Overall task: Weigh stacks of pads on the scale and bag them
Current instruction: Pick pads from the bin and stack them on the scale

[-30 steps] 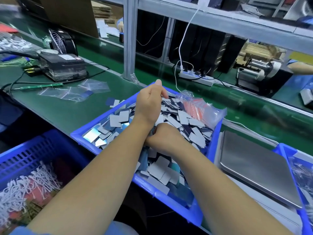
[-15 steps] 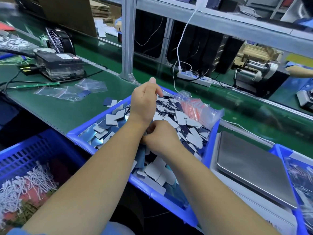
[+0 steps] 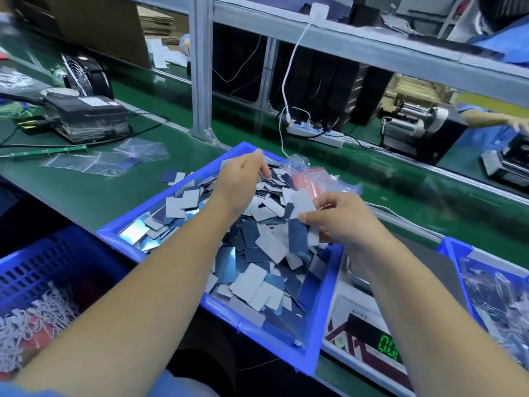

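Right hand (image 3: 340,222) lifts clear, pinching gathered pads (image 3: 300,207) to stack | left hand (image 3: 240,179) curled, digging blue bin (image 3: 323,319) | scale (image 3: 372,336) unloaded

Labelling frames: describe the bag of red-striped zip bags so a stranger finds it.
Start at the blue tray of loose pads. At its far right corner, beyond the right hand, lies a crumpled clear bag. It alone shows red stripes; everything around it is grey or blue.

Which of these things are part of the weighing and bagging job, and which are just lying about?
Job: pads in the blue tray; scale; clear bags; left hand; right hand, holding pads.

Lying about: fan; power strip; blue basket.
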A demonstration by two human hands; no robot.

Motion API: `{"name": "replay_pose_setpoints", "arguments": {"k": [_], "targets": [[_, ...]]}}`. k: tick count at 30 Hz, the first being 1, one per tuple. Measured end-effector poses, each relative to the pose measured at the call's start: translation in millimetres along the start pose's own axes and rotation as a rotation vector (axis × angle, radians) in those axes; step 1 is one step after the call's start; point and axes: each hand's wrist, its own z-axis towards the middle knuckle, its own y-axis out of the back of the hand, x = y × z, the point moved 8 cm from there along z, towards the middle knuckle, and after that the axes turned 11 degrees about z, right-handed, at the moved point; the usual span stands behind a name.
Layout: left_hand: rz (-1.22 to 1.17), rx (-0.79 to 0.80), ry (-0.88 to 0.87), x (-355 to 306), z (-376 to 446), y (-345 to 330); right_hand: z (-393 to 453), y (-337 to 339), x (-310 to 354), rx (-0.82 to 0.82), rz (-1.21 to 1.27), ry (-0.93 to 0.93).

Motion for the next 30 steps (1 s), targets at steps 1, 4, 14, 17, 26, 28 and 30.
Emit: {"name": "replay_pose_setpoints", "arguments": {"k": [1, 4, 14, 17, 26, 28, 30], "targets": [[0.084, 0.043, -0.004, 0, -2, -6, -3, 10, 0, -0.011, 0.03, -0.005], [0.316, 0.199, -0.044, -6, -10, -29, -12, 43, -4, -0.055, 0.215, -0.043], [0.93, 0.826, -0.16, -42, -56, -119, -47, 166, -28, -0.192, -0.19, -0.024], [1.089, 0.907, -0.12, -32, -67, -125, -52, 182, -40, -0.287, -0.49, -0.029], [1.26, 1.101, -0.177, -30, -102, -134, -56, 185, -38, -0.343, -0.708, 0.061], [1.283, 1.143, -0.196, -31, -110, -135, -59, 190, -37, -0.392, -0.623, 0.108], [1.335, 1.157, -0.217, -31, -116, -134, -64, 197, -35, -0.455, -0.548, 0.162]]}}
